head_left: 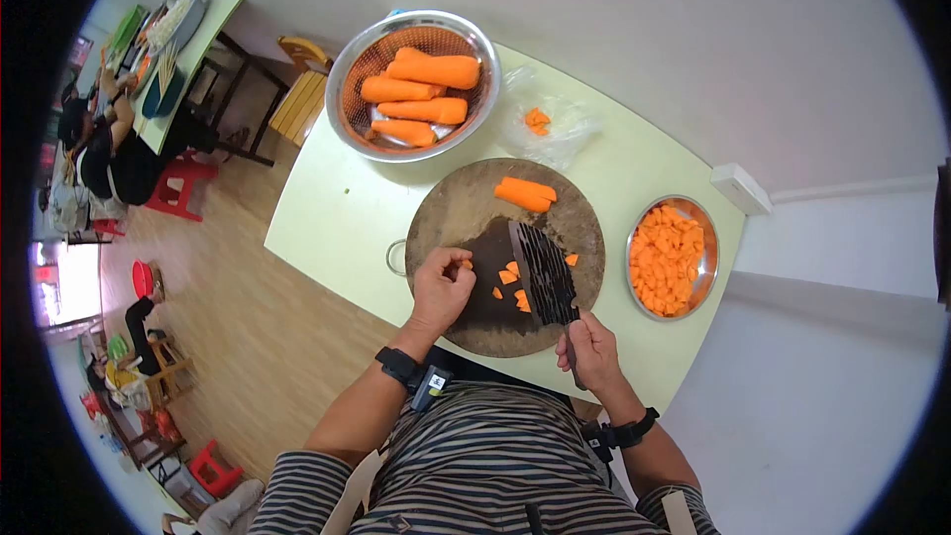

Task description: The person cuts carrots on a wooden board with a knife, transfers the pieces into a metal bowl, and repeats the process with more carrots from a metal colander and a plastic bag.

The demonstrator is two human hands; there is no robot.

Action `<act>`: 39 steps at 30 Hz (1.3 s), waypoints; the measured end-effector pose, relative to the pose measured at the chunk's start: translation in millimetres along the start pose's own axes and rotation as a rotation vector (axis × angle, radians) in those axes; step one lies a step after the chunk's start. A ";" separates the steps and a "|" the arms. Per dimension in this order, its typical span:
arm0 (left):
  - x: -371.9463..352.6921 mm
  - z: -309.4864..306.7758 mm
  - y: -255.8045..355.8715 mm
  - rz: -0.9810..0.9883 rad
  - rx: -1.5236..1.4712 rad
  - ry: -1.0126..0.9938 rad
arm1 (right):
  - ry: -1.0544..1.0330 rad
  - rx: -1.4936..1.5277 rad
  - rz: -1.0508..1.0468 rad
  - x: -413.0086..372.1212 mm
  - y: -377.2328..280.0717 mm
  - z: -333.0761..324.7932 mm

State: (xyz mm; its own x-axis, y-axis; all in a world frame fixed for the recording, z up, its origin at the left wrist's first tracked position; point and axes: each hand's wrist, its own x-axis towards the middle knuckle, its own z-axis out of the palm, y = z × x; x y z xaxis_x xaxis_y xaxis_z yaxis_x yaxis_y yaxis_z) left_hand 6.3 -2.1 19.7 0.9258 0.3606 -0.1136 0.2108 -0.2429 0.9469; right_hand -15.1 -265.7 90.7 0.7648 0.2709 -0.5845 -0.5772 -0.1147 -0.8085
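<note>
My right hand (594,352) grips the handle of a dark cleaver (543,272), its broad ridged blade lying over the round wooden chopping board (436,213). At the board's left side my left hand (443,285) is closed, with a small carrot piece (467,264) showing at its fingertips. Several cut carrot pieces (509,274) lie between that hand and the blade. One small bit (572,260) sits right of the blade. Farther back on the board rest thick peeled carrot lengths (525,194), side by side.
A steel bowl (715,263) of carrot chunks stands at the right. Behind the board are a large metal basin (342,124) with whole carrots and a clear plastic bag (575,129) holding scraps. A wall borders the table (327,228). Other people sit far left.
</note>
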 end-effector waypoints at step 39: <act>5.0 7.7 32.5 0.073 0.500 -0.712 | 0.232 0.243 0.067 -9.4 6.8 -28.7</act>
State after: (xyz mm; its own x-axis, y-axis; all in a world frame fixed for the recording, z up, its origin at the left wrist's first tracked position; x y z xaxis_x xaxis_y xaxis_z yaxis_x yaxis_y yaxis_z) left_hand 20.2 -15.1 47.6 0.8833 -0.2792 -0.3765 0.1016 -0.6702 0.7352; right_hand -18.0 -296.5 88.8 0.7513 0.0431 -0.6586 -0.6586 0.1136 -0.7439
